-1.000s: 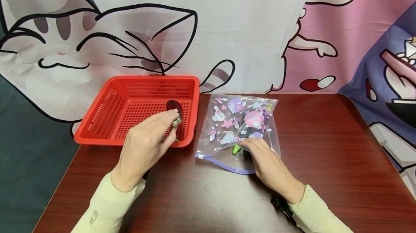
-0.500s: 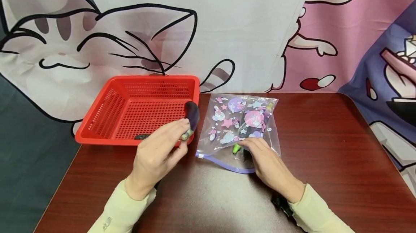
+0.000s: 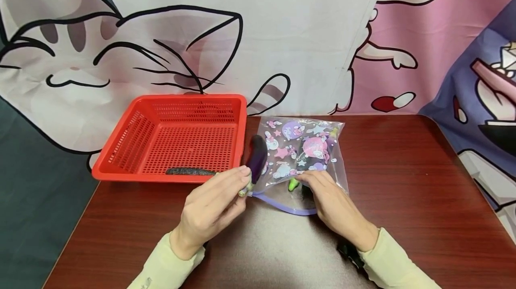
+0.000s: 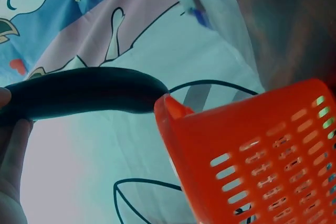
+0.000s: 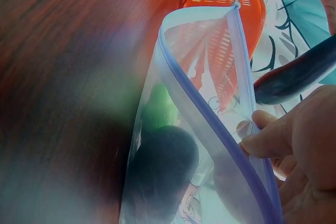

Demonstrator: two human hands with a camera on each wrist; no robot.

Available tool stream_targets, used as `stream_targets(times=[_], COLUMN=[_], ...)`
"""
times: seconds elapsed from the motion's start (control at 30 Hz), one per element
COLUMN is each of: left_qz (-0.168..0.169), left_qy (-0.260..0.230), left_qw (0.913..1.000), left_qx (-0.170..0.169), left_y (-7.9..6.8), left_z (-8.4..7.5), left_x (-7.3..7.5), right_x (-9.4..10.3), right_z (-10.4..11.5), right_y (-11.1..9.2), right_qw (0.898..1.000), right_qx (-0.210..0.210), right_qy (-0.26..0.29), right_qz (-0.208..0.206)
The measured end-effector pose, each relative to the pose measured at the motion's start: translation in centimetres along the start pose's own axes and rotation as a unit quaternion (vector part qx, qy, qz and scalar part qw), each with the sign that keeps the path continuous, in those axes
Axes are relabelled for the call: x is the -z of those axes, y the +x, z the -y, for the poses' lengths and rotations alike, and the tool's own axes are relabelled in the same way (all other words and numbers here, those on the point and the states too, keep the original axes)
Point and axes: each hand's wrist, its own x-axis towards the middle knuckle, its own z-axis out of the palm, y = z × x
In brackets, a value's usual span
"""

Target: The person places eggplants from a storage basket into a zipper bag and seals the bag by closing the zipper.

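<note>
My left hand [image 3: 213,208] grips a dark purple eggplant [image 3: 258,157] by its pale green stem end. The eggplant points up and away, between the basket and the bag, overlapping the bag's left side in the head view. Its smooth body stretches past the basket corner in the left wrist view. My right hand [image 3: 336,208] pinches the edge of a clear zip bag [image 3: 260,179] printed with pink and purple figures. The mouth gapes along its purple zip strip [image 5: 202,106]. Inside lie a bright green piece [image 5: 160,108] and a dark rounded vegetable [image 5: 163,177].
A red perforated basket [image 3: 121,176] stands at the left of the brown table [image 3: 403,181]. Along its near side lies a long, dark, rough-skinned vegetable [image 3: 189,171], partly behind the left hand. A cartoon-printed cloth [image 3: 314,33] hangs behind the table.
My left hand has carried the eggplant from over the basket rightward and nearer, to the bag's left side. The rough-skinned vegetable in the basket has come into view. My right hand stays on the bag.
</note>
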Motion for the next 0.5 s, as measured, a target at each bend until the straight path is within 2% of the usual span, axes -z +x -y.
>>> stream_targets(times=[0.4, 0.5], left_qz=[0.012, 0.009], left_qy=[-0.035, -0.036], left_qw=[0.9987, 0.9973], left_qx=[-0.037, -0.063], left_y=[-0.7, -0.8], left_z=[-1.2, -1.4], left_x=[-0.5, -0.6], right_x=[0.0, 0.0], right_z=[0.0, 0.0], right_y=[0.0, 0.0], right_qw=[1.000, 1.000], right_qx=[-0.002, -0.002], right_qy=[0.002, 0.002], right_qz=[-0.001, -0.002])
